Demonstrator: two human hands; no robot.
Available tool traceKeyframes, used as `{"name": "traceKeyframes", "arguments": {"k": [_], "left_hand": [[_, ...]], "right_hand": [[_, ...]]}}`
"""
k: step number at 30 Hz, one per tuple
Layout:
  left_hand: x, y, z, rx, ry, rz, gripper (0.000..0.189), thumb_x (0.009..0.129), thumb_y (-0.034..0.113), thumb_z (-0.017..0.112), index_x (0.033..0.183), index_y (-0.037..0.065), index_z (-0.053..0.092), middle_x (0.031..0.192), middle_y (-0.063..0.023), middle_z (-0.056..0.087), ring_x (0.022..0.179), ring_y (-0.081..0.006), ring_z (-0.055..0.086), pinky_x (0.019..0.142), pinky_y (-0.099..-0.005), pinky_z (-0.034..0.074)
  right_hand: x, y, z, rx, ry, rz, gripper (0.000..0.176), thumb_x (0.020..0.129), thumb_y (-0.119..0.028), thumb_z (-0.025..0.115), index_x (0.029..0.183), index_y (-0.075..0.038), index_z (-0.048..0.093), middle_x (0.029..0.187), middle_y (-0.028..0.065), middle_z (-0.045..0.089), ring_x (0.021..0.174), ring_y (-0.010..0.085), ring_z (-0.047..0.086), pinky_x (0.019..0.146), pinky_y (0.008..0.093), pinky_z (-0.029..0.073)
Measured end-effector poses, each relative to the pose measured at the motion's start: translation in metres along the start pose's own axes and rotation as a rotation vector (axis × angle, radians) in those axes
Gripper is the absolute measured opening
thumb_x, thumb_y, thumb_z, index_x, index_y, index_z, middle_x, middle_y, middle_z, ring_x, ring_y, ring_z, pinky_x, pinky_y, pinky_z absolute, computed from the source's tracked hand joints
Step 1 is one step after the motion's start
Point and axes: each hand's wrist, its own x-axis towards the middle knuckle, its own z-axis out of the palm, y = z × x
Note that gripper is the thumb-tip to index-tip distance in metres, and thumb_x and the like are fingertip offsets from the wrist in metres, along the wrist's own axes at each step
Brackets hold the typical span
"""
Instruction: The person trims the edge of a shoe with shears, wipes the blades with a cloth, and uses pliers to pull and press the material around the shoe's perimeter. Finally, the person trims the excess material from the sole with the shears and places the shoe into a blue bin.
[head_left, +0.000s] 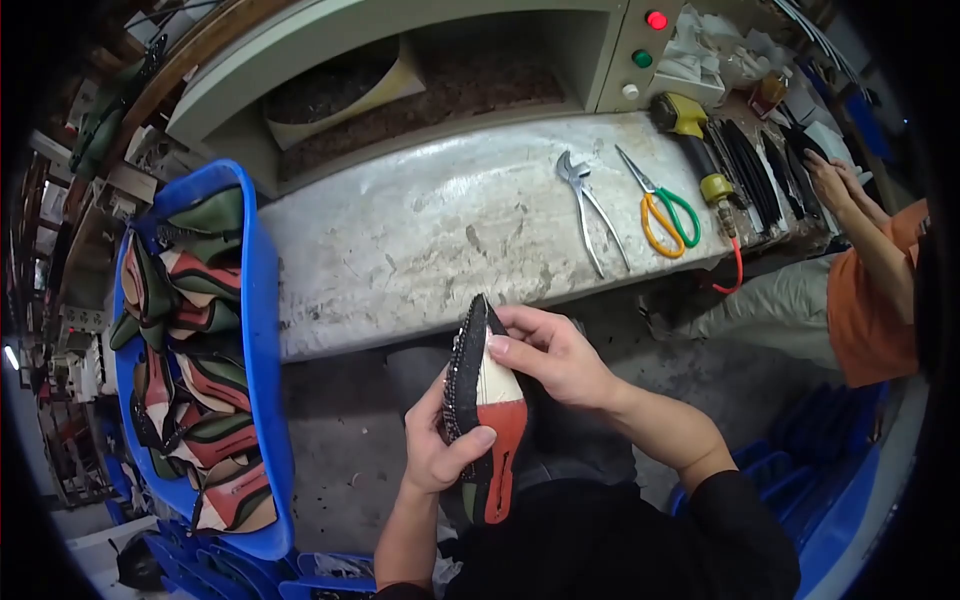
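Between my hands is a shoe upper on a last (502, 430), its sole side facing me and its pointed toe toward the bench. The underside is white near the toe and red toward the heel, with a dark studded edge on the left. My left hand (440, 445) wraps its left side, thumb across the red part. At the toe end, my right hand (555, 355) grips the right edge, thumb pressed on the white area. Lasting pincers (585, 205) lie on the bench beyond, beside scissors (660, 212) with orange and green handles.
A metal-topped bench (400, 240) runs across ahead, below a machine housing (420, 40) with buttons. At left stands a blue bin (262, 400) full of lasted shoes. A yellow-and-black heat gun (690, 130) lies at the bench's right end. Another person's hands (835, 185) work at far right.
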Motion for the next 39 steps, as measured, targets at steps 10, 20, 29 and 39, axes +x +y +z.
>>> {"name": "traceKeyframes", "arguments": {"k": [10,20,29,39], "left_hand": [[-0.018,-0.003,-0.014,0.180,-0.069,0.080,0.074,0.078,0.011,0.079,0.146,-0.007,0.053,0.120,-0.0174,0.072,0.101,-0.0220,0.067,0.093,-0.0303,0.052],[-0.053,0.014,-0.034,-0.032,0.075,0.115,0.096,0.072,0.006,0.088,0.149,-0.003,0.032,0.132,-0.0229,0.062,0.112,-0.0336,0.068,0.091,-0.0378,0.058],[-0.126,-0.024,-0.055,-0.857,0.119,-0.094,0.097,0.088,0.038,0.082,0.161,0.001,0.031,0.147,-0.0302,0.054,0.129,-0.0472,0.061,0.092,-0.0513,0.060],[-0.102,0.025,-0.048,-0.424,0.232,0.175,0.074,0.092,0.016,0.069,0.158,-0.003,0.039,0.147,-0.0260,0.057,0.126,-0.0407,0.063,0.096,-0.0481,0.057]], "right_hand": [[-0.015,0.000,0.041,0.009,0.012,-0.019,0.075,0.089,-0.003,0.079,0.153,-0.002,0.042,0.133,0.0185,0.066,0.122,0.0257,0.066,0.107,0.0393,0.053],[0.006,0.030,0.050,0.307,-0.185,0.036,0.084,0.080,0.001,0.082,0.153,-0.005,0.042,0.136,0.0192,0.064,0.120,0.0321,0.067,0.109,0.0447,0.053],[0.034,0.046,0.062,0.665,-0.341,-0.176,0.079,0.088,-0.014,0.080,0.156,-0.004,0.040,0.136,0.0193,0.063,0.122,0.0346,0.065,0.111,0.0446,0.049],[0.079,0.035,-0.066,-0.658,0.589,-0.473,0.029,0.095,-0.003,0.070,0.123,0.003,0.067,0.102,0.0118,0.072,0.088,0.0204,0.068,0.083,0.0306,0.057]]}}
